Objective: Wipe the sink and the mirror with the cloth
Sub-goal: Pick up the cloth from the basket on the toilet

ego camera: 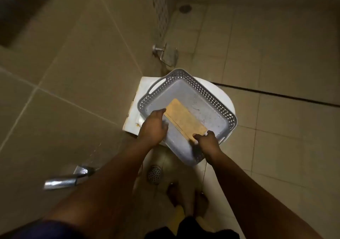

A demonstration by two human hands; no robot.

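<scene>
A folded yellow cloth [184, 120] lies flat in a grey plastic basket [211, 93] that rests on a closed white toilet lid [223, 95]. My left hand [152, 126] touches the cloth's near left edge with its fingers reaching into the basket. My right hand [206, 139] pinches the cloth's near right corner between thumb and fingers. Neither a sink basin nor a mirror appears in the frame.
A chrome tap [68, 179] juts from the tiled wall at lower left. A metal paper holder [168, 54] hangs on the wall behind the toilet. A round floor drain [154, 174] lies below the basket, near my bare feet [185, 196]. Beige floor tiles spread to the right.
</scene>
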